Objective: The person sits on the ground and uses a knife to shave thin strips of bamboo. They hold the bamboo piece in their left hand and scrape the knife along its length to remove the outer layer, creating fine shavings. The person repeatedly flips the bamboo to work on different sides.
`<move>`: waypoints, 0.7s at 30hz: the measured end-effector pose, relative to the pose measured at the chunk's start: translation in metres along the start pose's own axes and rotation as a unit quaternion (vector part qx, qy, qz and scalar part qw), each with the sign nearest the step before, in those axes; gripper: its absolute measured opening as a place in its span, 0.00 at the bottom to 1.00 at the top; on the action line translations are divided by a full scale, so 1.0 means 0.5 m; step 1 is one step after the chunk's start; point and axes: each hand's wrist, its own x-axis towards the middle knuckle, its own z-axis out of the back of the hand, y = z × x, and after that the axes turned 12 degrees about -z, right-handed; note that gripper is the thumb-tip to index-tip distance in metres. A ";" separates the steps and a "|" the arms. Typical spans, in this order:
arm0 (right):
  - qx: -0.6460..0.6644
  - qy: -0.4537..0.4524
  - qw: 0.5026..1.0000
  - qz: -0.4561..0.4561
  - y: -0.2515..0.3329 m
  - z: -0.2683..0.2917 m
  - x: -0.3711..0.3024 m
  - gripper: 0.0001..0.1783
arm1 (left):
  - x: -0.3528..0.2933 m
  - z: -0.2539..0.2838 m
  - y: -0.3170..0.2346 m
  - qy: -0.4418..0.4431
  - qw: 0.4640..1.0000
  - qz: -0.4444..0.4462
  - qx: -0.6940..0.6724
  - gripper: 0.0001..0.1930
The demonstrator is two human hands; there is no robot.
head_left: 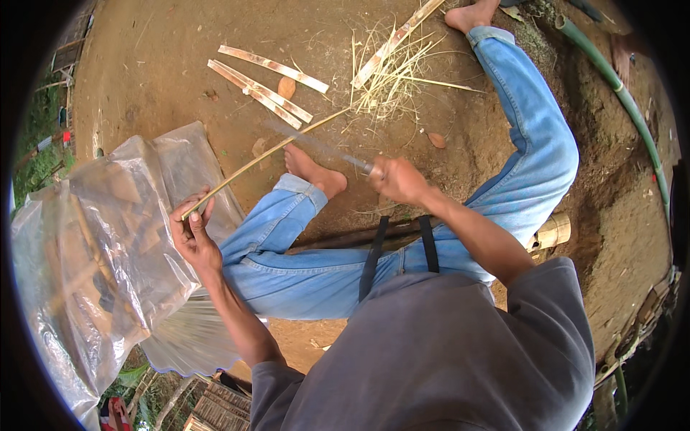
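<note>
My left hand (192,231) is closed around the near end of a long thin bamboo strip (251,168), which slants away to the upper right toward the shavings. In my right hand (399,179), closed in a fist, is the handle of a knife (357,163). Its blade is smeared by motion and points left, toward the middle of the strip. Whether the blade touches the strip, I cannot tell. Beyond the strip's far end lies a heap of pale bamboo shavings (388,90) on the dirt ground.
Several split bamboo slats (273,68) lie on the ground ahead, and a longer slat (397,44) rests on the shavings. Clear plastic sheeting (108,223) covers things at my left. A green bamboo pole (624,93) curves along the right. My bare foot (316,172) is near the knife.
</note>
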 end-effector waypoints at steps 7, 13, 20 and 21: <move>0.029 -0.016 0.999 0.020 -0.018 -0.021 0.006 0.11 | -0.019 0.001 -0.011 0.032 0.999 -0.019 -0.009 0.11; 0.061 -0.023 0.998 -0.025 -0.055 -0.029 0.025 0.09 | -0.019 -0.004 -0.006 0.027 0.999 -0.022 -0.013 0.11; -0.034 -0.050 0.998 -0.014 -0.074 -0.035 0.040 0.13 | -0.021 -0.003 -0.006 0.019 1.000 -0.007 -0.003 0.11; -0.025 -0.045 0.996 -0.073 -0.096 -0.031 0.064 0.13 | -0.023 0.001 -0.005 0.017 1.000 -0.002 0.002 0.11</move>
